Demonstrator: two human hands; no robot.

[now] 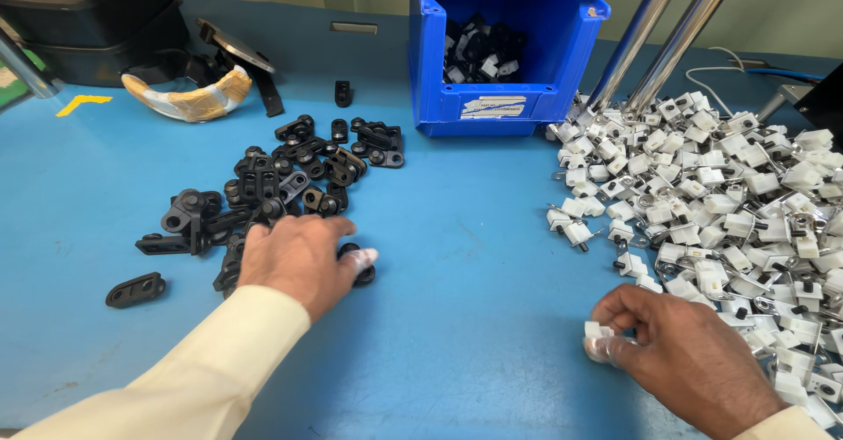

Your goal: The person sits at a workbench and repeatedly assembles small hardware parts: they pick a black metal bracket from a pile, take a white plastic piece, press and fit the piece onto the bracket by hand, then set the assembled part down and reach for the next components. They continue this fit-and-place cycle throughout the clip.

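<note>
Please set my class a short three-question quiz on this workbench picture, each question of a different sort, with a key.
1. True or false: the left hand rests on the black parts.
2. What does the right hand pinch? A) a white part B) a screwdriver C) a cable
3. Fill in: the bin behind the piles is coloured ____.

Key:
1. True.
2. A: a white part, beside the white pile.
3. Blue.
</note>
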